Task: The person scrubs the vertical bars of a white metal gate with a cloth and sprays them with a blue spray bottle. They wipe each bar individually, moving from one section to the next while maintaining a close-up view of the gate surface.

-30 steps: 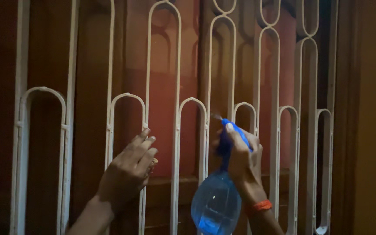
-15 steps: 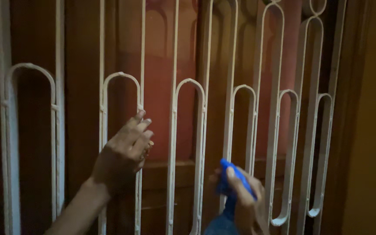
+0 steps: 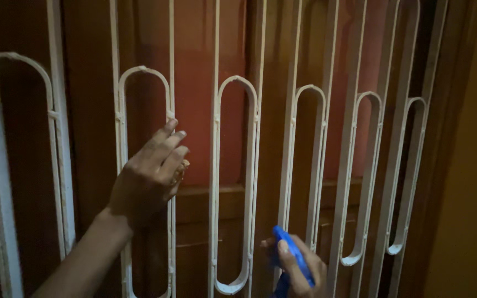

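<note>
- Where the right hand (image 3: 299, 270) enters the view at the lower edge, it is closed around the blue spray head (image 3: 289, 255) of a spray bottle, with the thumb lying along the top of the head.
- The spray head sits low in the view, right of centre, just in front of the white metal grille (image 3: 216, 165); its nozzle end points up and to the left, toward the bars.
- The body of the bottle is cut off by the lower edge of the picture and cannot be described.
- The left hand (image 3: 147, 176) rests against an upright bar of the grille, left of centre and higher than the right hand. Its fingers (image 3: 167, 135) are extended and held close together, pointing up and to the right; the hand is mostly open and grips nothing that can be seen.
- The two hands are well apart, with one looped bar section between them.
- The grille consists of tall, narrow loops with rounded ends, set side by side.
- Behind the grille stands a dark reddish-brown wooden shutter (image 3: 194, 83) with a horizontal rail at mid height.
- A plain yellowish wall (image 3: 470, 193) borders the grille on the right.
</note>
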